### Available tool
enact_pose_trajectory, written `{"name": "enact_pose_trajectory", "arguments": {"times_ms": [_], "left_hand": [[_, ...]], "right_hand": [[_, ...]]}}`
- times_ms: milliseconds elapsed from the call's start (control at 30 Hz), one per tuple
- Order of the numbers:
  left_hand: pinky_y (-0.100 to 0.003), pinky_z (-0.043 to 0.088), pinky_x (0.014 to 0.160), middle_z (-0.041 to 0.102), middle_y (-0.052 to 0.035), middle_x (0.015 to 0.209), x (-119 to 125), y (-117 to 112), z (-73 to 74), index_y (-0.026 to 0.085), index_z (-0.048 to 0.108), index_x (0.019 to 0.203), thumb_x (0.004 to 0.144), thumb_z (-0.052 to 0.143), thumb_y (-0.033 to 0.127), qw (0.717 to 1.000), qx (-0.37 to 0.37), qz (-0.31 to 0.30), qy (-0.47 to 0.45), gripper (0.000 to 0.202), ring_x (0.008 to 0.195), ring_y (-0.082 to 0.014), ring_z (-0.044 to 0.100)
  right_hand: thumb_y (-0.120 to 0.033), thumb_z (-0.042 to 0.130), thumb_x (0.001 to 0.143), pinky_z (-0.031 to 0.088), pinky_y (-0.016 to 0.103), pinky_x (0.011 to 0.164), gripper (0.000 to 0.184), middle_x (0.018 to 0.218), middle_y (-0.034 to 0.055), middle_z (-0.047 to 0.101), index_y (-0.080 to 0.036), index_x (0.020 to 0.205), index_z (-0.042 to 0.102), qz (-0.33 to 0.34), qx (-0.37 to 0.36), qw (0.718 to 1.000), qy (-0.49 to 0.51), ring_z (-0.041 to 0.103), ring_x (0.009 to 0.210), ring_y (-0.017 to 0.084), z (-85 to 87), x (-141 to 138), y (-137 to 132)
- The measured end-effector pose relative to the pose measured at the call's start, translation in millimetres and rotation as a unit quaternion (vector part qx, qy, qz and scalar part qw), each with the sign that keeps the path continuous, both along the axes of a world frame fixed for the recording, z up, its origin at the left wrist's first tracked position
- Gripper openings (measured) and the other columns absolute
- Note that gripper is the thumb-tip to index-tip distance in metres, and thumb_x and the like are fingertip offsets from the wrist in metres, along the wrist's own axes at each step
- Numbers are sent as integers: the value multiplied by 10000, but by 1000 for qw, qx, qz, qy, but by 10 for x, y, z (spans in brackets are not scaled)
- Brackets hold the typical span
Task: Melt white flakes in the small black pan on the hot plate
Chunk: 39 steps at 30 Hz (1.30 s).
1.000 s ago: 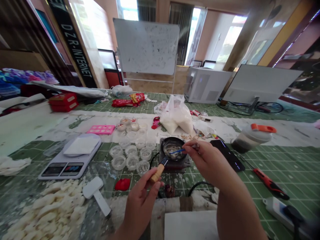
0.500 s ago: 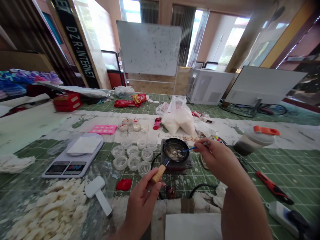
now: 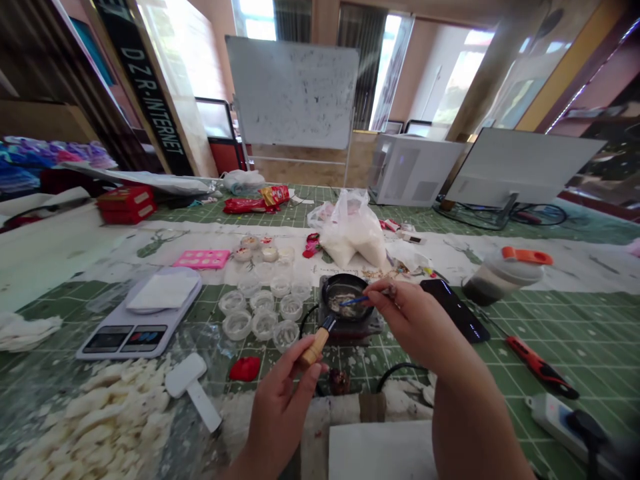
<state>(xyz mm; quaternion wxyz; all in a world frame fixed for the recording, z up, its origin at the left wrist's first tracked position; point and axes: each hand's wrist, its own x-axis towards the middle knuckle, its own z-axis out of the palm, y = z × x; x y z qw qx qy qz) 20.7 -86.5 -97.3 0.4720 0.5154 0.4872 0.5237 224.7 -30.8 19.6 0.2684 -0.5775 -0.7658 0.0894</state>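
A small black frying pan (image 3: 325,288) sits on a small dark square heater (image 3: 353,335). My left hand (image 3: 284,390) is closed around the pan's wooden handle (image 3: 315,347). Pinched in my right hand (image 3: 407,320) is a thin blue stick (image 3: 355,301), its tip down in the pan. Pale, partly clear material (image 3: 341,305) lies on the pan's bottom. Left of the pan stand several clear plastic cups (image 3: 264,325). A red lump (image 3: 245,368) rests on the mat near my left hand.
A kitchen scale (image 3: 143,313) and a white scoop-like tool (image 3: 193,387) lie left, beside creamy pieces (image 3: 95,420). Behind the pan sits a plastic bag of white material (image 3: 353,233). To the right are a phone (image 3: 454,310), an orange-lidded jug (image 3: 505,277), a red-black tool (image 3: 543,367) and a power strip (image 3: 565,427).
My right hand has moved left over the pan's right edge, bringing the stick's tip farther left inside. The phone shows more now. My left hand keeps its grip; the view has shifted slightly.
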Motion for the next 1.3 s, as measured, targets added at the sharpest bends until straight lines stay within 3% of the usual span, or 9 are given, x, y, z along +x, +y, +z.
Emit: {"name": "enact_pose_trajectory", "arguments": {"times_ms": [133, 333, 467, 600, 667, 833, 1033, 1200, 1300], "left_hand": [[-265, 504, 820, 650, -83, 1072, -4, -9, 0, 213, 550, 1153, 792, 562, 327, 1000, 5, 1, 4, 379, 859, -164, 648], [-271, 512, 807, 653, -77, 1063, 0, 4, -9, 215, 547, 1161, 789, 565, 322, 1000, 4, 3, -2, 388, 862, -170, 650], [-271, 515, 800, 655, -80, 1052, 0, 9, -14, 215, 550, 1154, 789, 565, 322, 1000, 9, 1, 4, 380, 846, -167, 653], [-273, 511, 809, 655, -78, 1055, 1, 6, -13, 219, 553, 1154, 786, 568, 324, 1000, 11, 5, 11, 383, 858, -170, 651], [-268, 513, 804, 655, -74, 1057, 4, 7, -4, 224, 553, 1153, 787, 566, 326, 1000, 9, 7, 7, 381, 857, -168, 652], [-270, 508, 812, 649, -81, 1069, 1, 6, 11, 213, 548, 1150, 788, 565, 329, 1000, 3, -1, 8, 380, 852, -165, 651], [-273, 501, 827, 641, -85, 1081, -2, -1, -15, 209, 531, 1170, 796, 557, 324, 1000, 2, -3, 12, 393, 877, -167, 643], [-264, 504, 816, 653, -75, 1057, 1, -2, 4, 215, 542, 1157, 791, 561, 326, 1000, 1, -2, 9, 383, 859, -162, 647], [-259, 505, 813, 653, -75, 1062, -1, -6, 17, 215, 546, 1153, 791, 560, 328, 1000, 0, -1, 9, 379, 862, -163, 648]], "right_hand": [[-331, 398, 858, 394, 298, 728, 234, 750, 15, 663, -217, 817, 598, -76, 22, 997, -27, 601, 757, 184, 1, 25, 5], [-318, 379, 869, 389, 274, 733, 239, 795, 8, 662, -222, 840, 596, -12, 3, 1000, -11, 597, 788, 163, -2, 26, 5], [-340, 398, 854, 385, 294, 708, 236, 757, 19, 665, -213, 833, 596, -88, 24, 995, -27, 597, 761, 189, -20, 53, 30], [-334, 376, 867, 388, 280, 732, 243, 775, 7, 664, -225, 801, 584, -13, 0, 1000, -13, 598, 776, 169, 6, 27, -7], [-312, 377, 868, 383, 283, 744, 237, 784, 10, 664, -222, 821, 591, -6, 11, 1000, -15, 596, 783, 166, 1, 11, 4], [-337, 410, 854, 381, 301, 710, 232, 782, 21, 670, -213, 838, 605, -100, 31, 994, -25, 596, 777, 191, -24, 46, 46], [-324, 394, 870, 386, 269, 733, 224, 797, 2, 655, -225, 825, 589, 24, -14, 1000, -1, 588, 789, 157, 30, -23, -38], [-332, 402, 865, 376, 307, 736, 222, 781, 11, 662, -225, 835, 594, -88, 24, 996, -12, 593, 772, 189, -10, 27, 42], [-336, 400, 870, 379, 290, 749, 211, 808, -1, 656, -235, 862, 586, -35, 1, 999, 5, 589, 789, 168, -2, -15, 18]]}}
